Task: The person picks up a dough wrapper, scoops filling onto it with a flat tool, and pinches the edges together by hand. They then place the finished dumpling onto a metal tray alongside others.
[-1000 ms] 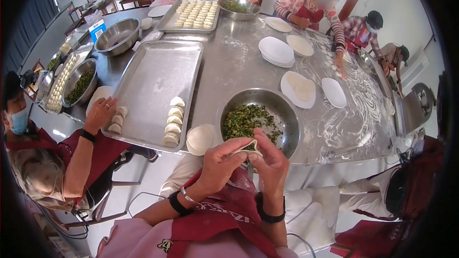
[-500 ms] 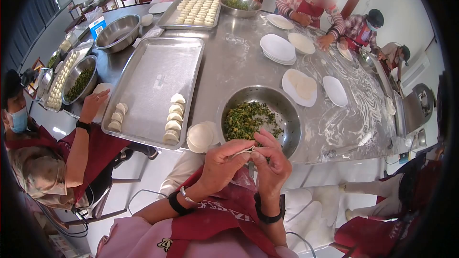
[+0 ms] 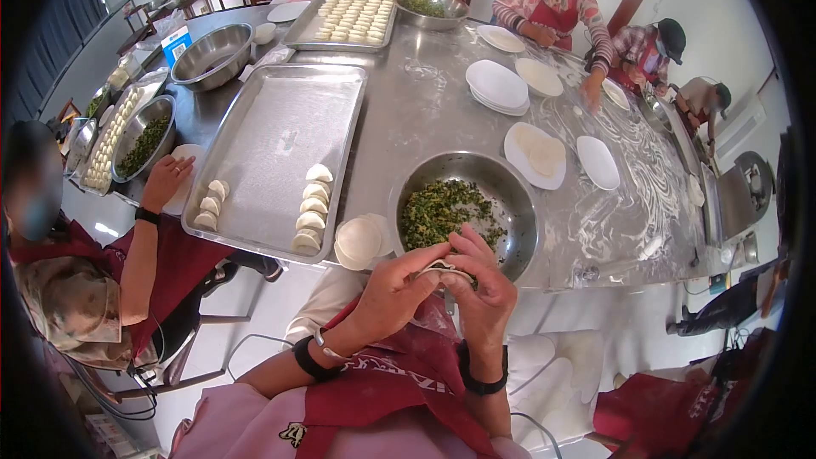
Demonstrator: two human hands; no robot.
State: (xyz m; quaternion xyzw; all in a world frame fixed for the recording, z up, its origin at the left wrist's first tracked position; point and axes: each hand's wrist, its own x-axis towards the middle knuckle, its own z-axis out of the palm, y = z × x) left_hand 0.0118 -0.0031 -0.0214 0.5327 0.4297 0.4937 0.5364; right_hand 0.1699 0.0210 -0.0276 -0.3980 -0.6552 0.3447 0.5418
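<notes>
Between my two hands a folded dumpling (image 3: 444, 266) is held at the near rim of a steel bowl (image 3: 525, 229). My left hand (image 3: 398, 287) pinches its left side, and my right hand (image 3: 483, 289) closes on the right side. Fingers cover much of the dumpling, though its pale edge shows. Chopped green and yellow filling (image 3: 446, 212) lies in the bowl behind my hands. Left of the bowl, round dough wrappers (image 3: 357, 240) overlap at the table edge. Further left a metal tray (image 3: 270, 153) carries two short rows of dumplings (image 3: 313, 211).
White plates (image 3: 497, 85) are stacked beyond the bowl, and a plate (image 3: 534, 166) holds wrappers. A second tray (image 3: 297, 38) full of dumplings stands at the back. On the left, a co-worker's hand (image 3: 168, 177) rests by a wrapper. Flour streaks the table (image 3: 629, 221) on the right.
My fingers have shifted slightly along the dumpling, and more of its edge now shows. Across the table, a co-worker's hand has moved a little. On the far right, a person's dark-clothed leg has come into view.
</notes>
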